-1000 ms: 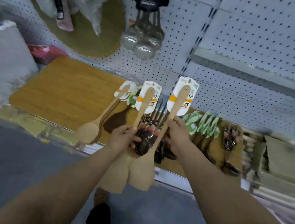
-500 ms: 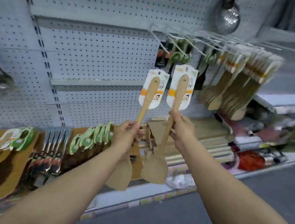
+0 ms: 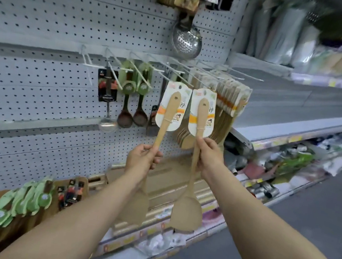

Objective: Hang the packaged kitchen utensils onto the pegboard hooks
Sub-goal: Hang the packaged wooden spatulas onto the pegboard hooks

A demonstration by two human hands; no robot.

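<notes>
I hold two packaged wooden spatulas upright, side by side, in front of the white pegboard (image 3: pixel 50 7). My left hand (image 3: pixel 141 160) grips the handle of the left spatula (image 3: pixel 166 119), whose blade hangs behind my wrist. My right hand (image 3: pixel 209 156) pinches the handle of the right spatula (image 3: pixel 201 120), its blade (image 3: pixel 186 215) hanging below. Both card tops sit just under a row of white wire hooks (image 3: pixel 175 69). More carded wooden spatulas (image 3: pixel 228 103) hang on the hooks right behind.
Dark ladles (image 3: pixel 135 100) and a metal ladle (image 3: pixel 109 101) hang on hooks to the left, a steel skimmer (image 3: pixel 186 39) above. Green-carded utensils (image 3: pixel 17 201) lie on the lower shelf at the left. Shelves (image 3: pixel 289 131) of goods run off to the right, beside the grey floor (image 3: pixel 307 231).
I turned right and lifted both spatulas from over the lower shelf up to the row of hooks. My grips on both handles are unchanged.
</notes>
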